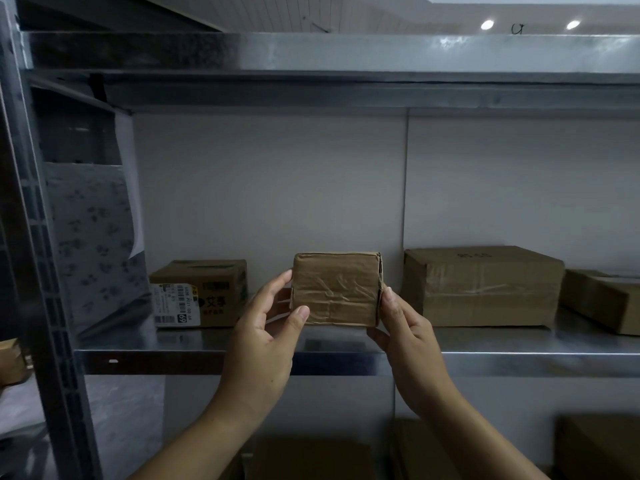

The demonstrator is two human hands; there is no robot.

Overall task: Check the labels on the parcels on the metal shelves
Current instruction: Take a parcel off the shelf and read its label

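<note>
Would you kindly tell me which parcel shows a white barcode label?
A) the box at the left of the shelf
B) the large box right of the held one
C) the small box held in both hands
A: the left box has a white barcode label on its front corner; the small box and the large box show only brown tape.

Small taped parcel [337, 289] is held upright at centre, in front of the metal shelf [519, 344]. The left hand [266, 327] grips its left side, thumb on the front face. The right hand [405, 334] grips its right edge. The facing side shows wrinkled brown tape.

At 9 o'clock from the parcel, a printed box [207, 289] sits on the shelf with a white barcode label [176, 304] at its front-left corner. At 3 o'clock is a larger taped box [481, 285]. Beyond it an angled box [602, 299] is cut off by the frame. At 6 o'clock, below the shelf, are dim shapes, possibly cartons.
</note>
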